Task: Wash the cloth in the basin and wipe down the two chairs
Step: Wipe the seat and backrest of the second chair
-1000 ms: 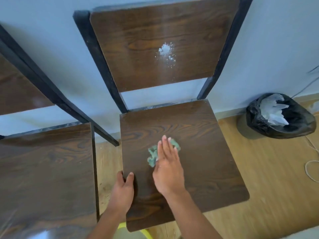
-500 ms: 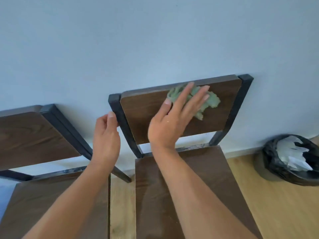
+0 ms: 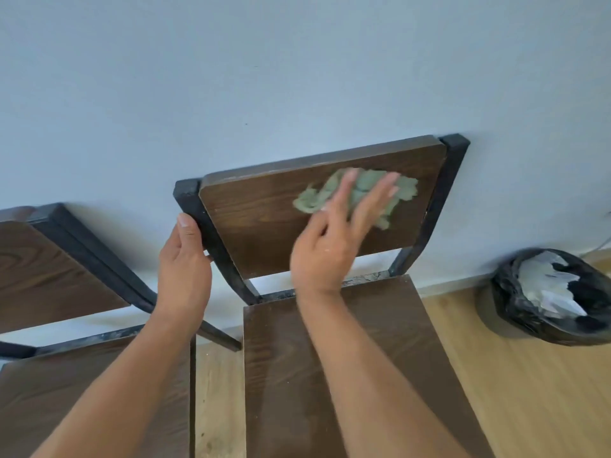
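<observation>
A dark wooden chair with a black metal frame stands against the wall; its backrest (image 3: 264, 219) is in the middle of the view and its seat (image 3: 380, 358) below. My right hand (image 3: 330, 246) presses a crumpled green cloth (image 3: 363, 190) flat against the right half of the backrest, fingers spread and blurred. My left hand (image 3: 185, 269) grips the black left post of that backrest. A second chair (image 3: 49, 269) of the same kind stands to the left, partly cut off. The basin is not in view.
A bin lined with a black bag (image 3: 555, 299), holding white paper, sits on the light wooden floor (image 3: 529, 391) at the right by the wall. A pale blue wall (image 3: 297, 77) is right behind both chairs. A narrow gap of floor separates the two seats.
My right hand carried the cloth from the seat up onto the backrest, where the white powder spot was. My left hand left the seat's edge and took hold of the backrest's left post.
</observation>
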